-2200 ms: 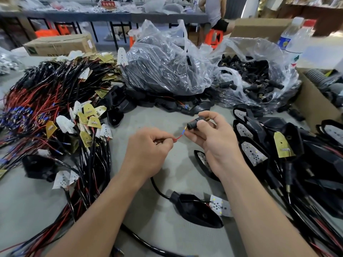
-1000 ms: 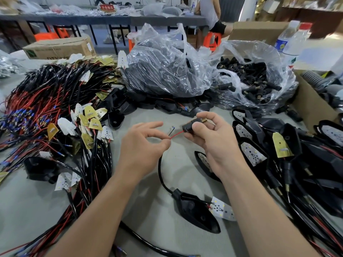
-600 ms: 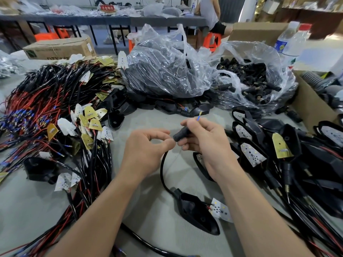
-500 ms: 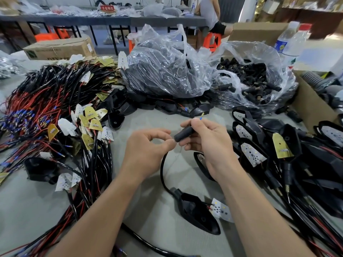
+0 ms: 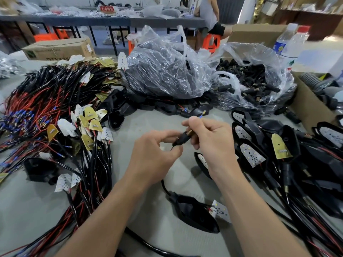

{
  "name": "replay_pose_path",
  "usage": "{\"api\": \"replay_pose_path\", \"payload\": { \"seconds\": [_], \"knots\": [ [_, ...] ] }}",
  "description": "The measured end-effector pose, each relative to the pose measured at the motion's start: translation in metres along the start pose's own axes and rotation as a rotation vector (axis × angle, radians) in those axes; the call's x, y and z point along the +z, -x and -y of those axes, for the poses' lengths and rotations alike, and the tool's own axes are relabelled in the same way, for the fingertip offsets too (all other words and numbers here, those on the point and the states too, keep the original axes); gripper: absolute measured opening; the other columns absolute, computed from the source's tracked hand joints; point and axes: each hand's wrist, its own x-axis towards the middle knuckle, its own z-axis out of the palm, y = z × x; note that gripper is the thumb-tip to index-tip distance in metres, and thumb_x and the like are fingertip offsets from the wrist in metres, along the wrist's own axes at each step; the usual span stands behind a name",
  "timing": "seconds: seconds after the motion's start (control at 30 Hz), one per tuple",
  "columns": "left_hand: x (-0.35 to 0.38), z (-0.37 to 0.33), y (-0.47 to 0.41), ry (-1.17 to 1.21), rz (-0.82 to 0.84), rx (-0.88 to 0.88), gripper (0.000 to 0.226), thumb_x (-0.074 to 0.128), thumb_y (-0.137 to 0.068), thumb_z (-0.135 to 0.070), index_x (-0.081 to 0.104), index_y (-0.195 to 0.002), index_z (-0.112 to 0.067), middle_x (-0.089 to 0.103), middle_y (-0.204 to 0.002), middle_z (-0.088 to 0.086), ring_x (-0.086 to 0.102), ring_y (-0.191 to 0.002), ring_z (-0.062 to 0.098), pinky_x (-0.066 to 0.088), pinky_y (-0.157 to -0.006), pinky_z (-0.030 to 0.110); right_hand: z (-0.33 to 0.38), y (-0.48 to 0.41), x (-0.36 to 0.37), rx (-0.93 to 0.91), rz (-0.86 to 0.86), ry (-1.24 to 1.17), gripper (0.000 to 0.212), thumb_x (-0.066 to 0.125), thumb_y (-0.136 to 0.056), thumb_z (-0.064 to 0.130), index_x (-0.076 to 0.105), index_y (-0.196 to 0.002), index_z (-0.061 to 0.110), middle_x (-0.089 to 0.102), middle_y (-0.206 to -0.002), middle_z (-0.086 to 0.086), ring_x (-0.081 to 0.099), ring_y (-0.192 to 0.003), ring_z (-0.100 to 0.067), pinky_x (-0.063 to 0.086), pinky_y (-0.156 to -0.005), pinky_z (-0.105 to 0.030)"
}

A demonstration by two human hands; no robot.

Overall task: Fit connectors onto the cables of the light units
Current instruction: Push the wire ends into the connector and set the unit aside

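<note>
Nearest, by the near edge of the grey table (image 5: 27,210), a black light unit (image 5: 193,214) lies flat, with its white LED board (image 5: 220,213) sticking out on the right side. Its black cable (image 5: 164,185) curves up from the unit's far end toward the hands.

Over the middle of the table the left hand (image 5: 154,154) pinches that cable between thumb and forefinger, just below a black connector (image 5: 182,139). The right hand (image 5: 213,143) grips the other end of the connector, where a brass collar shows, with its fingers curled round it. A thin wire with a blue tip (image 5: 202,114) pokes out above the right thumb. The connector is tilted, its brass end higher and to the right, and both hands are clear of the table top.

Along the left edge sprawls a heap of wired units (image 5: 55,108), with red and black leads and white and yellow boards. Along the right edge lies a stack of black housings (image 5: 278,154).

Farther back sit two clear plastic bags: a bag of black parts (image 5: 167,67) near the centre and, to its right, an open bag of loose connectors (image 5: 256,80). A cardboard box (image 5: 59,49) stands at the far left corner, and two plastic bottles (image 5: 293,43) at the far right. Beyond the table a person (image 5: 209,13) sits at another bench.
</note>
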Motion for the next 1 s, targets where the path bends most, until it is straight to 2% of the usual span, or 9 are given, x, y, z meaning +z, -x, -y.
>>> {"api": "replay_pose_path", "payload": {
  "seconds": [0.07, 0.13, 0.27, 0.37, 0.43, 0.57, 0.7, 0.8, 1.0],
  "knots": [
    [-0.001, -0.003, 0.002, 0.02, -0.004, 0.005, 0.046, 0.077, -0.075, -0.035, 0.066, -0.114, -0.059, 0.071, -0.089, -0.034, 0.054, -0.073, -0.011, 0.038, -0.068, 0.007, 0.001, 0.004, 0.001, -0.081, 0.037, 0.164, 0.032, 0.064, -0.09, 0.034, 0.072, -0.071, 0.01, 0.059, -0.055, -0.009, 0.05, -0.05, -0.016, 0.044, -0.054, -0.041],
    [-0.002, -0.005, 0.003, 0.091, -0.013, 0.01, 0.043, 0.08, -0.076, -0.034, 0.066, -0.102, -0.065, 0.07, -0.078, -0.029, 0.044, -0.054, 0.0, 0.036, -0.055, 0.01, 0.001, 0.006, 0.001, -0.172, 0.041, 0.276, 0.037, 0.065, -0.088, 0.036, 0.063, -0.066, 0.007, 0.054, -0.056, -0.013, 0.048, -0.051, -0.024, 0.041, -0.054, -0.04],
    [0.0, -0.004, 0.002, 0.222, 0.024, -0.005, 0.033, 0.073, -0.085, -0.021, 0.075, -0.102, -0.048, 0.051, -0.05, -0.012, 0.028, -0.046, 0.01, 0.028, -0.046, 0.016, 0.003, 0.009, 0.003, -0.216, 0.051, 0.299, 0.03, 0.069, -0.085, 0.033, 0.068, -0.071, 0.006, 0.056, -0.061, -0.014, 0.051, -0.058, -0.028, 0.044, -0.055, -0.043],
    [0.004, -0.004, 0.001, 0.212, -0.014, -0.078, 0.039, 0.061, -0.085, -0.022, 0.071, -0.108, -0.051, 0.062, -0.057, 0.005, 0.048, -0.05, 0.026, 0.044, -0.052, 0.027, 0.004, 0.006, 0.007, -0.011, 0.022, 0.002, 0.016, 0.069, -0.086, 0.035, 0.08, -0.083, 0.025, 0.074, -0.077, -0.001, 0.066, -0.066, -0.007, 0.06, -0.068, -0.034],
    [0.004, -0.004, 0.0, 0.347, -0.048, -0.156, 0.033, 0.062, -0.088, -0.013, 0.075, -0.105, -0.039, 0.071, -0.064, 0.009, 0.057, -0.05, 0.018, 0.047, -0.054, 0.025, -0.001, 0.003, 0.006, 0.124, -0.004, -0.092, 0.019, 0.063, -0.087, 0.037, 0.08, -0.087, 0.029, 0.076, -0.087, 0.005, 0.072, -0.082, -0.009, 0.062, -0.08, -0.033],
    [-0.002, -0.003, -0.006, 0.573, -0.083, -0.282, 0.026, 0.061, -0.092, -0.001, 0.074, -0.094, -0.024, 0.076, -0.074, 0.012, 0.05, -0.047, 0.01, 0.043, -0.046, 0.018, -0.008, 0.006, 0.009, 0.177, 0.067, 0.243, 0.037, 0.062, -0.089, 0.014, 0.069, -0.123, 0.026, 0.073, -0.111, 0.006, 0.068, -0.106, -0.011, 0.053, -0.102, -0.042],
    [-0.01, -0.003, -0.011, 0.858, -0.031, -0.37, 0.03, 0.058, -0.095, -0.002, 0.077, -0.09, -0.024, 0.075, -0.088, 0.025, 0.052, -0.05, 0.013, 0.046, -0.048, 0.019, -0.006, 0.011, 0.016, 0.274, 0.184, 0.127, 0.022, 0.053, -0.095, 0.003, 0.068, -0.111, 0.008, 0.077, -0.1, -0.006, 0.073, -0.095, -0.031, 0.06, -0.089, -0.043],
    [-0.014, -0.002, -0.014, 1.027, 0.07, -0.399, 0.034, 0.056, -0.094, -0.007, 0.08, -0.086, -0.029, 0.076, -0.091, 0.016, 0.055, -0.051, 0.012, 0.048, -0.049, 0.018, 0.002, 0.011, 0.019, 0.375, 0.24, -0.232, 0.023, 0.05, -0.101, 0.002, 0.062, -0.119, 0.009, 0.078, -0.093, -0.005, 0.075, -0.077, -0.02, 0.06, -0.07, -0.026],
    [-0.018, 0.0, -0.015, 1.031, 0.077, -0.429, 0.028, 0.063, -0.091, -0.01, 0.081, -0.087, -0.03, 0.075, -0.098, 0.018, 0.054, -0.05, 0.01, 0.051, -0.051, 0.018, 0.006, 0.008, 0.013, 0.373, 0.15, -0.363, 0.016, 0.058, -0.101, 0.011, 0.072, -0.095, 0.01, 0.076, -0.086, -0.006, 0.06, -0.075, -0.016, 0.054, -0.071, -0.024]
  ]
}}
